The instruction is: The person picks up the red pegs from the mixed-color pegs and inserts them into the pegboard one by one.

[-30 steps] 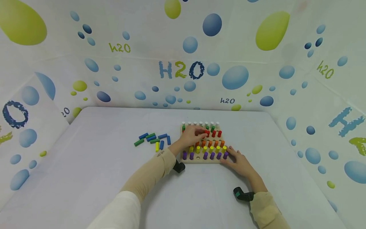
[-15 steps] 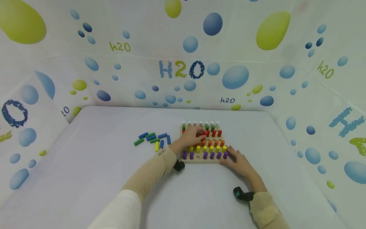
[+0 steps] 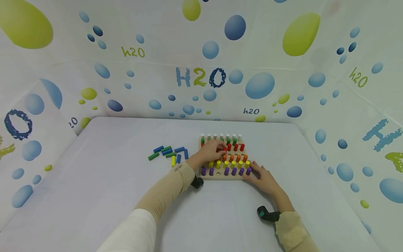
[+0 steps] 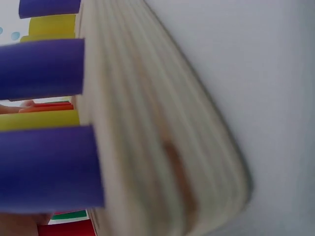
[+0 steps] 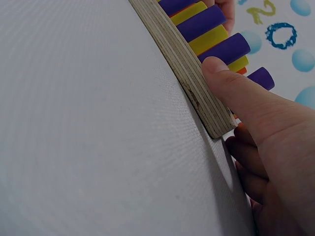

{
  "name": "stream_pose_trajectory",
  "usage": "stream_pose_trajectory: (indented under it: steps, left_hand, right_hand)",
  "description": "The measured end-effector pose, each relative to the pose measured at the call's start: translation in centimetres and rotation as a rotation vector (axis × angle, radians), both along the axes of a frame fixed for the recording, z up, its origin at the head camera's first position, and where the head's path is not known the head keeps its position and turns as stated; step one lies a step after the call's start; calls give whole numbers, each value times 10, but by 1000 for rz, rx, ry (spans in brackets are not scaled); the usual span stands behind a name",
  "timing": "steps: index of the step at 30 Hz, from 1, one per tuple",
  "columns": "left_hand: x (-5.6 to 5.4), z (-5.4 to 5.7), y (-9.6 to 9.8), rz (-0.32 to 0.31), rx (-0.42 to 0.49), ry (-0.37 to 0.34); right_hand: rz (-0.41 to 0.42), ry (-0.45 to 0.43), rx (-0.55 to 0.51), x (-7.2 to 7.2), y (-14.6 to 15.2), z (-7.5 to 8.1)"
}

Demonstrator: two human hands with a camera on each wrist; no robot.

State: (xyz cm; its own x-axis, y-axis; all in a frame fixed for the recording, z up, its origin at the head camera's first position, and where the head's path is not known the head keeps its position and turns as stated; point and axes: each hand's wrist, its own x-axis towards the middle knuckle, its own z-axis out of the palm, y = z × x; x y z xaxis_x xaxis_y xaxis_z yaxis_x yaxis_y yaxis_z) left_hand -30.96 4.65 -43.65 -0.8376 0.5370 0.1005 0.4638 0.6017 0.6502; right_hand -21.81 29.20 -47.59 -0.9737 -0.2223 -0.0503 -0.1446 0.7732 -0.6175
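Observation:
A wooden pegboard [image 3: 223,177] carries rows of coloured pegs: white at the back, then green, red, orange, yellow and purple at the front. My left hand [image 3: 211,150] reaches over the board and pinches a red peg [image 3: 225,149] at the red row; the hand hides the left part of that row. At the front right corner, my right hand [image 3: 263,180] holds the board, its thumb [image 5: 231,81] against the front edge and its other fingers along the side. Purple pegs [image 4: 44,167] and the board's layered edge [image 4: 142,113] fill much of the left wrist view.
Left of the board lie loose blue pegs [image 3: 186,154], green pegs [image 3: 153,156] and a yellow peg [image 3: 173,161] on the white table [image 3: 104,182]. One hole [image 3: 218,173] in the purple row has no peg. A patterned cloth [image 3: 151,87] hangs behind.
The left hand's fingertips have shifted slightly left and toward the front with the red peg, away from the standing red pegs. My right hand stays at the board's corner.

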Motion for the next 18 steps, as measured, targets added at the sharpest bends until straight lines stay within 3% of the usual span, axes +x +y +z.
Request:
stream_pose_trajectory:
  steps: [7,18]
  left_hand:
    - [-1,2,0,-38,-32,-31]
    - [0,9,-4,-21,-42,-54]
  right_hand:
    - [-3,-9,1,1,0,0]
    - [4,18,-1,1,0,1]
